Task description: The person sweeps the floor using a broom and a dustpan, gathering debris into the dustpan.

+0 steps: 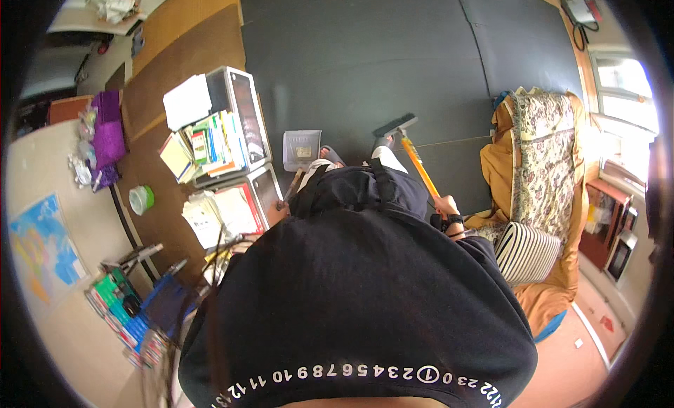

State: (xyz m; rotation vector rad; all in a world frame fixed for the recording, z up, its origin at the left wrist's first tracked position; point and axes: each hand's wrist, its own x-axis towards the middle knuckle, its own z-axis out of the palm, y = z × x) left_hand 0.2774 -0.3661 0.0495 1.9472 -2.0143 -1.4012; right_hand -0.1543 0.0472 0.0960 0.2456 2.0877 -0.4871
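Note:
My right hand (446, 207) grips the yellow handle of a broom (418, 163). The broom's dark bristle head (396, 125) rests on the dark grey floor covering (358, 81), just beyond my right foot. On the other side, my left hand (278, 212) is closed around the upper end of a stick handle (295, 182). That handle runs down to a grey plastic dustpan (302, 144), which lies on the floor ahead of my left foot. Some light-coloured matter, too small to identify, shows inside the pan. My shirt hides part of both arms.
Clear-fronted storage boxes (253, 118) stand close on my left, with books (213, 144) and papers (187, 102) piled on top. A seat draped in floral fabric (542, 160) is to my right, bearing a striped cushion (528, 252). A small green-and-white bin (141, 199) stands farther left.

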